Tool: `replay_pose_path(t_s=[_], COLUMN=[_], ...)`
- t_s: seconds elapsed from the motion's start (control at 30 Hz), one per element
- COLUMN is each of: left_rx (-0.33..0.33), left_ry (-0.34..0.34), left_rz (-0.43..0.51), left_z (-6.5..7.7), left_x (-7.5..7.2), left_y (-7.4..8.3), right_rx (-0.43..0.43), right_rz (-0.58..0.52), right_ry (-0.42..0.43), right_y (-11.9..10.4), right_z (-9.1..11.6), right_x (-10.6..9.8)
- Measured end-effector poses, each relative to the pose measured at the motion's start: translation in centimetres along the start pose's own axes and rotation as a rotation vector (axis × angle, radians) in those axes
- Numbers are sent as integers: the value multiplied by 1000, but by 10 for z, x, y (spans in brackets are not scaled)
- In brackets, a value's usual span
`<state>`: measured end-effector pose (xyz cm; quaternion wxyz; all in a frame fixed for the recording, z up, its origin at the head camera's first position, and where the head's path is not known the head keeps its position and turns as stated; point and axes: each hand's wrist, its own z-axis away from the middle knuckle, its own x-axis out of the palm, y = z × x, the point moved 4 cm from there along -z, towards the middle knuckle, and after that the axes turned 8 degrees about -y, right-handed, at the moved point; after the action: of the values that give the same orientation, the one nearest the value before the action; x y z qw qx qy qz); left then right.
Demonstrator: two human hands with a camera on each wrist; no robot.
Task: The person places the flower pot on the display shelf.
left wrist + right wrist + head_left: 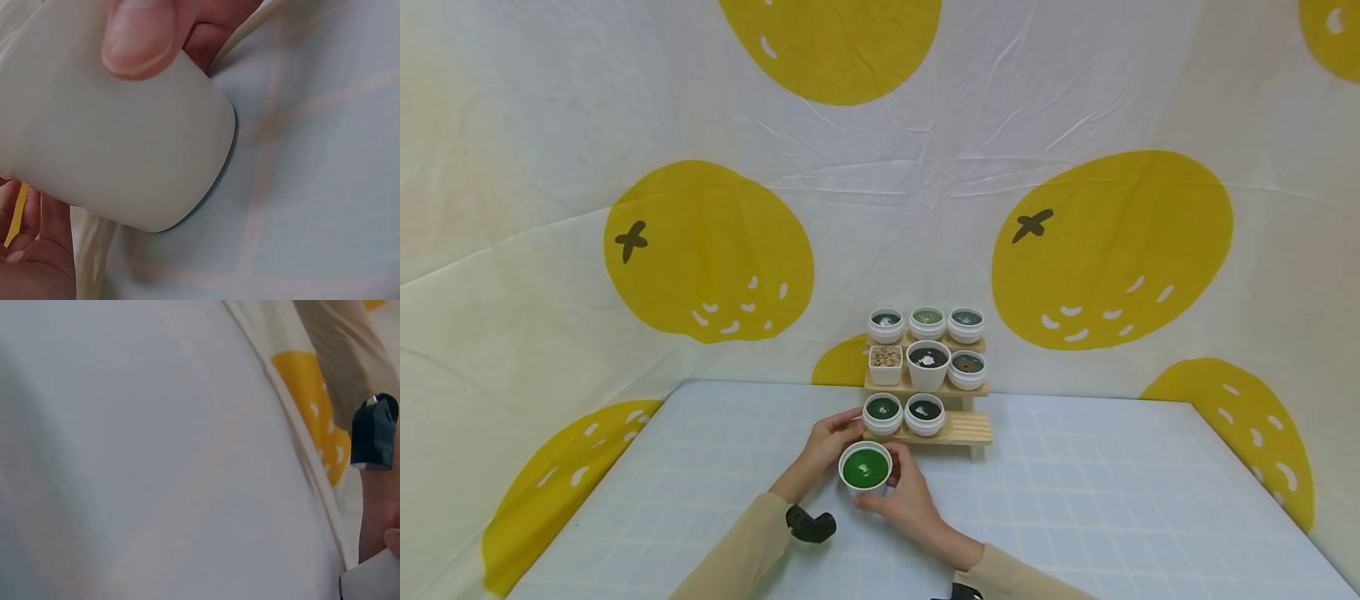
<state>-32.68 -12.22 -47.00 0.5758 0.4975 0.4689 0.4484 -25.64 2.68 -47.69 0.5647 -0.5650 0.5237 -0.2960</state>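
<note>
My right hand point(910, 500) grips a round white cup point(850, 487) with bright green contents, thumb and fingers at its side. In the left wrist view, the cup's smooth wall point(131, 144) appears tilted, with the right thumb point(140, 40) against it. My left hand point(829, 446) reaches to the left end of the wooden stand's lowest step, its fingers extended beside a small white pot point(883, 415) with dark green contents; whether they touch it is unclear. Part of the left hand point(40, 256) also shows in the left wrist view. Only the cup's edge point(375, 581) enters the right wrist view.
A three-step wooden stand point(970, 427) holds several white pots with dark or greenish contents, and a square dish point(886, 367) of beige bits. A pale checked cloth point(1075, 500) covers the table. Behind hangs a white curtain point(902, 225) with yellow fruit prints.
</note>
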Motion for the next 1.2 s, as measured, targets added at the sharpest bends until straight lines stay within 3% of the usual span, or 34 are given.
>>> replay_pose_path(t_s=[0.23,0.47,0.63,1.2], left_rx=[-17,-21,-13,-12], left_ry=[-2,-17,-49,-77], left_rz=[-3,61,129,175], left_z=[0,1,-2,0], left_x=[-1,1,1,3], left_y=[0,3,-3,-2], right_rx=[-58,-24,-27,-6], right_rz=[-14,25,52,55], right_ry=[-6,-18,-25,-47], right_y=[-5,-2,-4,-20], right_z=[0,2,8,30], right_x=[2,0,-2,-20])
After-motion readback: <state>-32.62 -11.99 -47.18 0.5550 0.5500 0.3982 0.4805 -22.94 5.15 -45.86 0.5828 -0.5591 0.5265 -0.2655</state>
